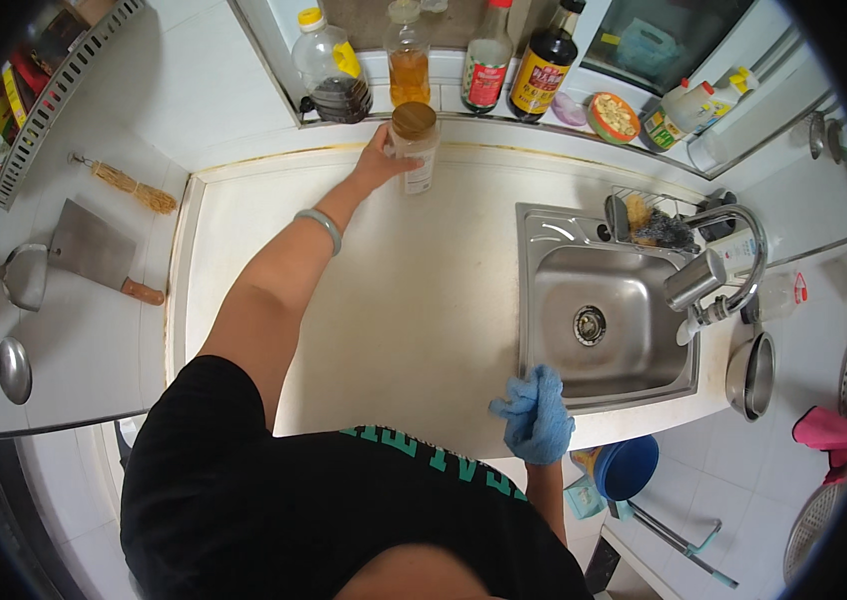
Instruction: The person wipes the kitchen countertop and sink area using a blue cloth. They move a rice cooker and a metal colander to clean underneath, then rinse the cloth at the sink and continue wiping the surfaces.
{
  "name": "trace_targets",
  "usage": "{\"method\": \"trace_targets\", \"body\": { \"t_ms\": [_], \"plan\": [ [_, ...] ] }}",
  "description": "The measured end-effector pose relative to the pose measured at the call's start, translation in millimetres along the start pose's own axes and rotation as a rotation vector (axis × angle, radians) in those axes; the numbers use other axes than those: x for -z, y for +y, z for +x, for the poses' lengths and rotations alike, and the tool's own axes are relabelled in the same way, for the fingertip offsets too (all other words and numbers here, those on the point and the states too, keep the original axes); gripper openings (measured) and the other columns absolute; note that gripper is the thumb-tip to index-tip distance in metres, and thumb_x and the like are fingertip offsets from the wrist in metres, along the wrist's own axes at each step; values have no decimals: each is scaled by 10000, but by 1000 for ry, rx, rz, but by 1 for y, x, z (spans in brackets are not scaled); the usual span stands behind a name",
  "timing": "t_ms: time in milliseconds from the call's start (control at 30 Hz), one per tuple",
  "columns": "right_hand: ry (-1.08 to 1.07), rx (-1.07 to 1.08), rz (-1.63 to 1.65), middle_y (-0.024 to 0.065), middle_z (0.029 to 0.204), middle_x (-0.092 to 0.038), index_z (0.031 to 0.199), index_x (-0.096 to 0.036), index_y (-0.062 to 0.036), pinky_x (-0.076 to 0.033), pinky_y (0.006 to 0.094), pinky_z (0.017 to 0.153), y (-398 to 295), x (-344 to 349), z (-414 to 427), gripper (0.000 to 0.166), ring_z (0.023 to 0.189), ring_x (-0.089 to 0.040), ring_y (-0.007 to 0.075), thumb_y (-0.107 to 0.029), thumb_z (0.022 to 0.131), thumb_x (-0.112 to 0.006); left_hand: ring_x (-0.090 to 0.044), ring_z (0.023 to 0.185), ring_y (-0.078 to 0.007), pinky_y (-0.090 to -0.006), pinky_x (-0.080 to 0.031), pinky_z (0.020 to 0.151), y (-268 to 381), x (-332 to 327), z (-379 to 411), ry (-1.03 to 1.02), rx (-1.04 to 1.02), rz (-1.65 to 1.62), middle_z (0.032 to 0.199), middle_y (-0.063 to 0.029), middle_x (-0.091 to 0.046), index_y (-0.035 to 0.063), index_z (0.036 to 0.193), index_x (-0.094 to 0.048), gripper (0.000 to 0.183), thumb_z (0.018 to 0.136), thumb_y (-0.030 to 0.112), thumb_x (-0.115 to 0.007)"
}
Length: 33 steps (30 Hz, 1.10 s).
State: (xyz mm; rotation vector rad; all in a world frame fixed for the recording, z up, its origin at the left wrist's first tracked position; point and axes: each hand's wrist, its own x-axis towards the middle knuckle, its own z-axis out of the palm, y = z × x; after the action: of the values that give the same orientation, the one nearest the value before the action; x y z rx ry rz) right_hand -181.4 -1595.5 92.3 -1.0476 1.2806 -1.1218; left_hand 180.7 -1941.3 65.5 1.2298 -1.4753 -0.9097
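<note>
My left hand (pixel 384 166) is wrapped around a clear jar (pixel 416 154) with a gold-brown lid. The jar bears a label and is at the back of the white countertop (pixel 393 300), in front of the windowsill. Whether its base touches the counter is hard to tell. At the counter's front edge, beside the sink's near left corner, a blue cloth (pixel 540 420) is bunched in my right hand (pixel 545 471). The cloth covers most of that hand's fingers.
Several bottles (pixel 483 71) and an orange bowl (pixel 613 118) line the windowsill (pixel 446 97). A steel sink (pixel 618 300) with a curved faucet (pixel 753 247) is on the right. Against the left wall hangs a cleaver (pixel 97 244); a blue bucket (pixel 626 466) stands below the counter.
</note>
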Motion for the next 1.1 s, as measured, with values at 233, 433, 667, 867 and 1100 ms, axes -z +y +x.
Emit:
{"method": "trace_targets", "body": {
  "t_ms": [233,433,667,867,1100],
  "plan": [
    [-119,-157,415,60,807,-541,1086,-494,-47,-524,323,645,2,-32,16,215,661,-546,165,-224,1013,-393,-492,1074,-271,-380,-437,898,17,13,-1,175,73,175,1167,-139,-482,66,1449,-233,1062,606,218,-860],
    [55,-366,536,84,854,-648,1181,-474,-60,-435,231,397,-11,-64,3,369,610,-661,207,-375,1003,-405,-395,1205,-342,-454,-351,1015,62,-57,-27,588,107,387,1303,-161,-381,104,1470,-126,1159,597,323,-856],
    [-55,-218,357,118,1050,-611,1324,-377,-3,-555,326,762,7,-43,-22,416,862,-657,220,-88,936,-500,-425,1233,-328,-443,-401,992,11,-22,11,199,-178,31,1313,-136,-460,78,1399,-269,1090,525,249,-898],
    [46,-224,256,138,1091,-597,1393,-295,39,-553,296,761,31,-27,-34,601,837,-668,218,109,843,-527,-439,1204,-290,-401,-396,997,23,17,10,10,-81,171,1287,-170,-444,41,1462,-162,1243,508,287,-919],
    [58,-339,598,81,982,-617,1292,-427,-11,-553,285,688,-2,-51,-14,359,781,-659,192,-198,988,-462,-462,1186,-304,-397,-408,995,38,-22,-11,247,-80,324,1242,-170,-447,58,1357,-336,983,569,291,-876]
  ]
}}
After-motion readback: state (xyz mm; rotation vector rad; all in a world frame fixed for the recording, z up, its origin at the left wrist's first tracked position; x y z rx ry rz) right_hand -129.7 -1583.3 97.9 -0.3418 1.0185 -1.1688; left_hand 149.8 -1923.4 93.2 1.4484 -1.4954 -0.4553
